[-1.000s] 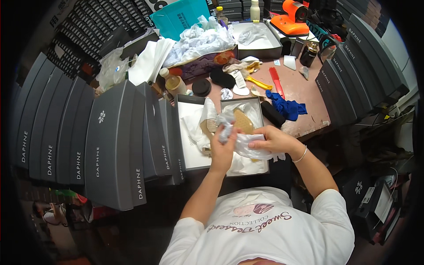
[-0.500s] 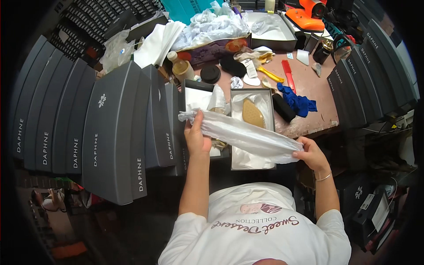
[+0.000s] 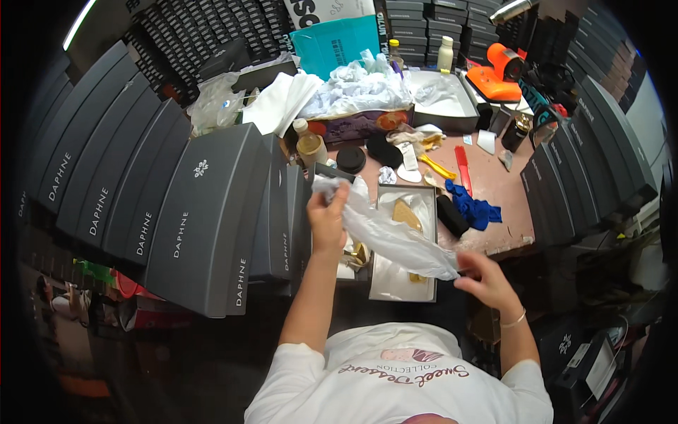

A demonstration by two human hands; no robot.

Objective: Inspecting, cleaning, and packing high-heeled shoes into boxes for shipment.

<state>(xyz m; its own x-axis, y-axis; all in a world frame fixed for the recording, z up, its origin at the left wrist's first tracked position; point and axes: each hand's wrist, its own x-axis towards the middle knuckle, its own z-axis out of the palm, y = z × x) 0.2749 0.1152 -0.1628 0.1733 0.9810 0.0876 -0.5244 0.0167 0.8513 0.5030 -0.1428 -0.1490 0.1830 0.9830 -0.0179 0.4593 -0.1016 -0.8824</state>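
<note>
A long, loosely crumpled strip of white tissue paper (image 3: 402, 244) slants across in front of me. My left hand (image 3: 329, 218) is closed on its upper left end. At the lower right end, my right hand (image 3: 489, 281) has its thumb and fingers apart, right beside the paper's tip. Beneath the strip lies an open grey shoe box (image 3: 403, 293) lined with white paper. Inside it a tan shoe sole (image 3: 407, 214) shows in part; the paper hides the rest. A second open box, with white paper and something gold-coloured (image 3: 360, 253), sits to its left, mostly covered.
Dark grey shoe boxes (image 3: 205, 219) stand in a row at left, more (image 3: 565, 184) at right. On the pink table are a black roll (image 3: 452, 216), blue cloth (image 3: 477, 208), red brush (image 3: 462, 169), yellow-handled tool (image 3: 438, 167), bottle (image 3: 309, 145) and purple box (image 3: 353, 124) of crumpled paper.
My right hand's fingers have spread from their grip on the paper's end, and that end has dropped slightly. My left hand still holds its end. The view has tilted up.
</note>
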